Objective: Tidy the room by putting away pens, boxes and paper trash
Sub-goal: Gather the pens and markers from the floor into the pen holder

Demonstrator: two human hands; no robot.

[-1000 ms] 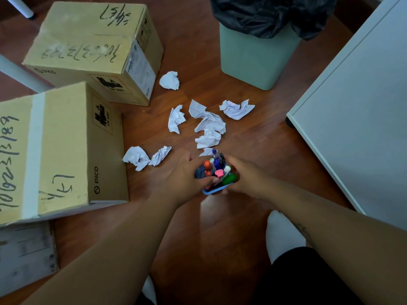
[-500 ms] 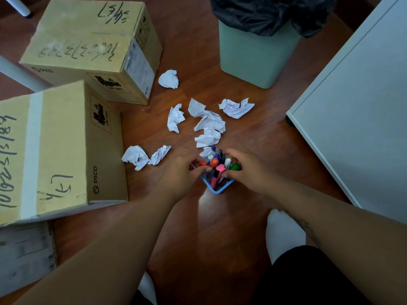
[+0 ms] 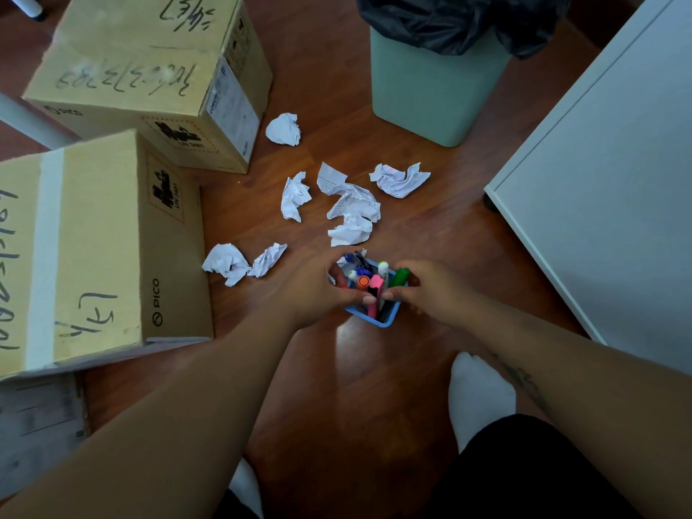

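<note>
A small blue pen holder (image 3: 385, 319) stands upright on the wooden floor, filled with several coloured pens and markers (image 3: 369, 282). My left hand (image 3: 314, 290) grips its left side and my right hand (image 3: 430, 292) grips its right side, fingers touching a green marker (image 3: 400, 276). Several crumpled white paper balls (image 3: 352, 211) lie on the floor just beyond the holder. Two cardboard boxes sit at the left, one near (image 3: 93, 249) and one farther back (image 3: 149, 76).
A pale green trash bin (image 3: 430, 91) with a black liner stands at the top centre. A white cabinet (image 3: 606, 189) fills the right side. My white-socked feet (image 3: 479, 395) are on the floor below the holder. A flat grey carton (image 3: 37, 425) lies at the lower left.
Both hands have tipped the pen holder from tilted to upright and set it down on the floor, a little farther from me. The pens now stand inside it.
</note>
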